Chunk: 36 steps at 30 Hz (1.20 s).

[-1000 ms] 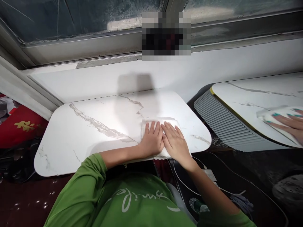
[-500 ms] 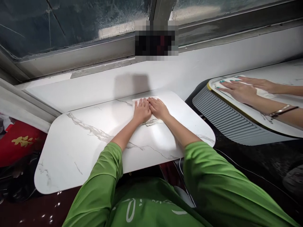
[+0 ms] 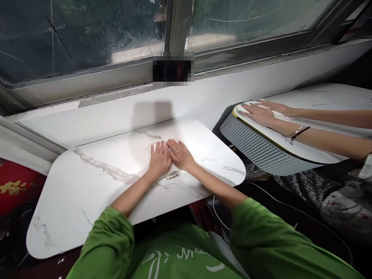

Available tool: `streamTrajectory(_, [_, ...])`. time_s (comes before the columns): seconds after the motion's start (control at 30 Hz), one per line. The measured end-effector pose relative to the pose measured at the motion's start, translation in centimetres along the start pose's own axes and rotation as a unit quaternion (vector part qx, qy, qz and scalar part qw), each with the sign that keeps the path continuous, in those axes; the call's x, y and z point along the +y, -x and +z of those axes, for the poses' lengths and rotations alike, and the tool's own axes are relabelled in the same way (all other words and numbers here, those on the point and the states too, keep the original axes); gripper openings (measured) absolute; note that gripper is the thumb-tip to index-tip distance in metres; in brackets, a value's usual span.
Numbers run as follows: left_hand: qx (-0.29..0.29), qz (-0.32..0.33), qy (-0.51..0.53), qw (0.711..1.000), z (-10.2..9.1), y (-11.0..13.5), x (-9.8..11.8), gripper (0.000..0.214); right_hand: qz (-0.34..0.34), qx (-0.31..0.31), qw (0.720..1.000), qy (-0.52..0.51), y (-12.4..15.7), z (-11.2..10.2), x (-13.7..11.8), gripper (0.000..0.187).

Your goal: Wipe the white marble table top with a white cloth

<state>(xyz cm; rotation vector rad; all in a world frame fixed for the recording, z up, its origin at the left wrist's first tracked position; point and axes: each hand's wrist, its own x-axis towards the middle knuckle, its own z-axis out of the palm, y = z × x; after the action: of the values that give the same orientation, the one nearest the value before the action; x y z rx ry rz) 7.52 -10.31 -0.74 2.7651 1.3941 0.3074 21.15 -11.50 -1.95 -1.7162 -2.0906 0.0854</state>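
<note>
My left hand [image 3: 160, 159] lies flat on the white marble-patterned tabletop [image 3: 69, 193], its fingers stretched forward. Close beside it, my right hand [image 3: 181, 155] is also flat, angled inward so that its fingertips meet the left fingers. Under both palms is a thin white cloth [image 3: 176, 173]; most of it is covered by the hands, and a wrinkled edge shows near the right wrist. Neither hand grips the cloth; both press on it from above with straight fingers.
To the right, another person's hands [image 3: 258, 115] press a white cloth [image 3: 281, 116] on a second white table [image 3: 319, 149] with ribbed grey sides. A white ledge [image 3: 203, 93] and window run behind. Something red [image 3: 11, 186] lies at the left; a white cable [image 3: 270, 193] hangs below.
My hands have slid with the cloth toward me, away from the table's back edge. The camera view has shifted. The other person's hands are slightly nearer their table's left end.
</note>
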Motion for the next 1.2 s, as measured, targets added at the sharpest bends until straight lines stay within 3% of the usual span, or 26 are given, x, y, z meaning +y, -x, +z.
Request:
streamTrajectory(0.1, [-0.007,0.041,-0.010,0.999,-1.0,5.5,1.0,0.056,-0.012,0.013,1.000,0.002,5.1,-0.5,-3.3,0.053])
streamTrajectory(0.2, [-0.018,0.045,-0.019,0.999,-1.8,9.4,1.9,0.059,-0.031,0.013,0.999,-0.008,8.6,-1.1,-5.8,0.052])
streamTrajectory(0.37, [-0.040,0.041,0.000,0.998,-2.4,10.9,2.1,0.059,-0.037,0.003,0.999,-0.013,9.4,-1.4,-6.9,0.052])
streamTrajectory(0.6, [-0.068,-0.011,0.045,0.997,-2.6,7.2,-0.3,0.057,-0.015,-0.026,1.000,-0.007,5.5,-0.4,-6.5,0.053])
streamTrajectory(0.77, [-0.008,-0.059,0.016,0.998,-1.4,2.0,-4.1,0.052,0.019,-0.009,0.999,-0.032,-1.4,1.7,-5.6,0.052])
streamTrajectory(0.97, [0.019,-0.136,0.012,0.990,-1.2,-2.9,-7.9,0.050,-0.008,-0.025,0.996,-0.087,-9.6,3.2,-4.3,0.050])
streamTrajectory(1.07, [0.022,-0.144,0.010,0.989,-1.2,-3.7,-8.5,0.050,-0.016,-0.024,0.995,-0.098,-11.0,3.5,-4.1,0.049])
streamTrajectory(1.2, [0.036,-0.137,0.008,0.990,-1.1,-3.5,-8.5,0.049,-0.014,-0.014,0.994,-0.104,-10.8,3.6,-4.1,0.048])
